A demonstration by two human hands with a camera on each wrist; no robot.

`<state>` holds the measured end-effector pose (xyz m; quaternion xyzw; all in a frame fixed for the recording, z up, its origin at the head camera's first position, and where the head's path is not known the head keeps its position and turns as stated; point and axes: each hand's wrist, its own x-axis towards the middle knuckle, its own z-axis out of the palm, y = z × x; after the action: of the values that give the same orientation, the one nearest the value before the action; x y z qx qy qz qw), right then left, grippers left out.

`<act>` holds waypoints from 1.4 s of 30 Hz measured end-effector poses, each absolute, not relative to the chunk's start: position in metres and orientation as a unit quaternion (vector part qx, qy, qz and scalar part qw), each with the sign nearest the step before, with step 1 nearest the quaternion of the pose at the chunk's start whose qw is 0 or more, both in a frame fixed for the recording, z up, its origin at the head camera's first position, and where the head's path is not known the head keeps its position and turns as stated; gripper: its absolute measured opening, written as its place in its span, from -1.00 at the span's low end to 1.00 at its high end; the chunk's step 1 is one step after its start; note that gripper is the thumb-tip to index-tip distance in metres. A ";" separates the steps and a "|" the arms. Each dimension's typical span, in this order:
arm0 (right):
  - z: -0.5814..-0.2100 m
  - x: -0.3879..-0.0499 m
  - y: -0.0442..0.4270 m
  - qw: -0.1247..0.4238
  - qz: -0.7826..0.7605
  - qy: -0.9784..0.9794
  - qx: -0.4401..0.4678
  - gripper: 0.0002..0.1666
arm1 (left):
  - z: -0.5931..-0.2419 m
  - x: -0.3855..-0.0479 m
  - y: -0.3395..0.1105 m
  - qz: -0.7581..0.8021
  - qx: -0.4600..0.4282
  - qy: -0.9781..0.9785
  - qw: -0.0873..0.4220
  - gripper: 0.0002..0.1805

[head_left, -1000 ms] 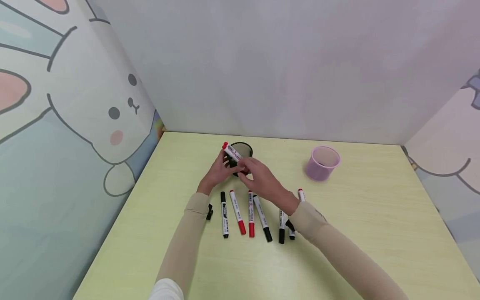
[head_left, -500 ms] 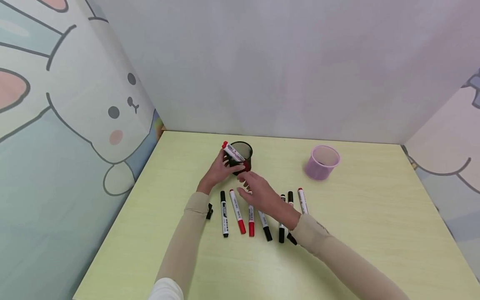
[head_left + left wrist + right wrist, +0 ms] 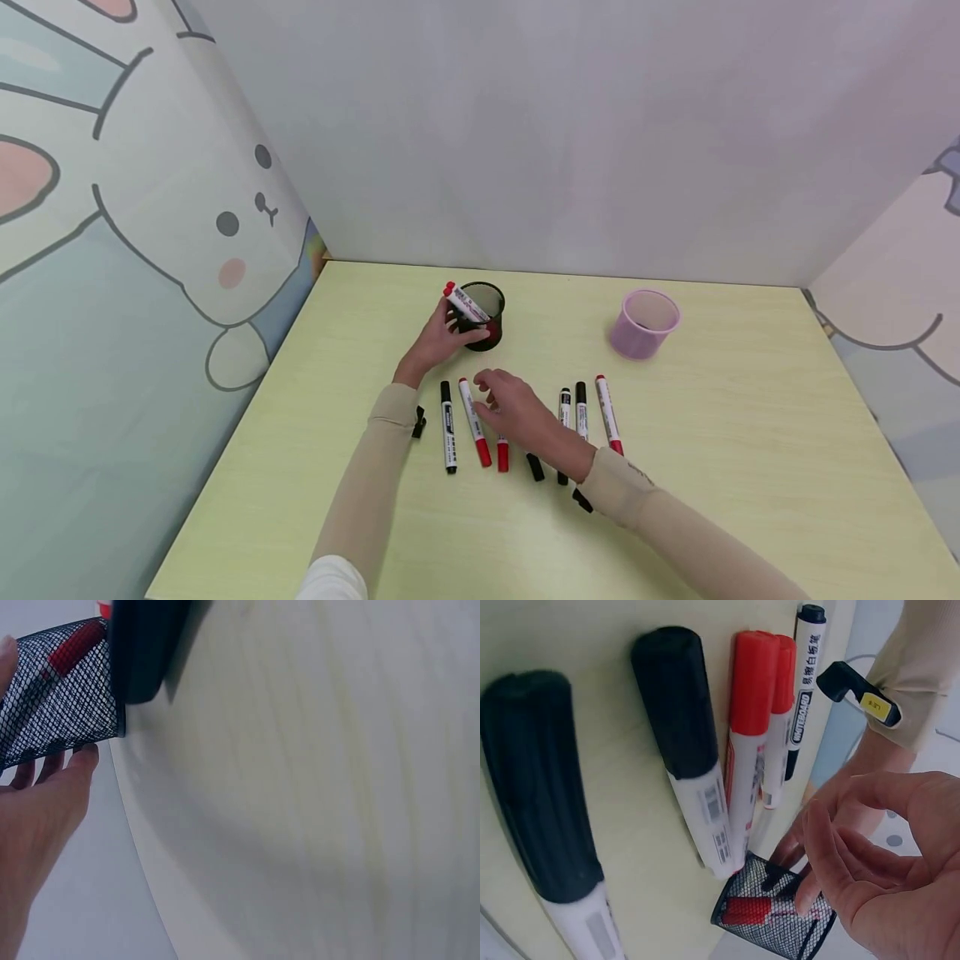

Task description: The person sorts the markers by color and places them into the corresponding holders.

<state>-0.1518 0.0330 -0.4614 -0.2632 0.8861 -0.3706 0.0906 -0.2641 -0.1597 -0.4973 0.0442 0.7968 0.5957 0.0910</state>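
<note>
My left hand (image 3: 438, 342) holds a black mesh pen cup (image 3: 495, 340), thumb on one side and fingers on the other. Red-capped markers (image 3: 468, 304) lean out over its left rim; in the left wrist view a red cap shows through the mesh wall (image 3: 82, 705). Relaxed and bent, the fingers of my right hand (image 3: 517, 408) hang over the row of markers with nothing in them. Beneath that hand, a red marker (image 3: 503, 458) and a black marker (image 3: 535, 468) are partly hidden. Left of it lie another red marker (image 3: 474, 421) and a black whiteboard marker (image 3: 449, 433).
To the right of my right hand lie two black markers (image 3: 564, 408) and a red one (image 3: 609, 412), partly covered by the arm. A pink cup (image 3: 637, 337) stands at the back right. A pale wall (image 3: 570, 150) rises behind the yellow table (image 3: 750, 433).
My right hand has let go of a red marker at the mesh cup and come back toward me over the row. That marker now leans in the cup. The left hand stays on the cup.
</note>
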 end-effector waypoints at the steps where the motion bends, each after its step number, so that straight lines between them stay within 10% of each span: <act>1: -0.463 -0.151 0.032 0.096 -0.370 0.887 -0.260 -0.62 | -0.497 -0.264 -0.160 0.597 0.044 0.796 0.091 0.06; 42: -0.486 -0.148 0.012 0.144 -0.381 0.882 -0.236 -0.59 | -0.499 -0.262 -0.160 0.621 0.058 0.776 0.091 0.04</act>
<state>-0.1482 0.0120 -0.4863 -0.2363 0.8822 -0.3808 0.1444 -0.2615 -0.1603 -0.4985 0.0583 0.7760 0.6214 0.0908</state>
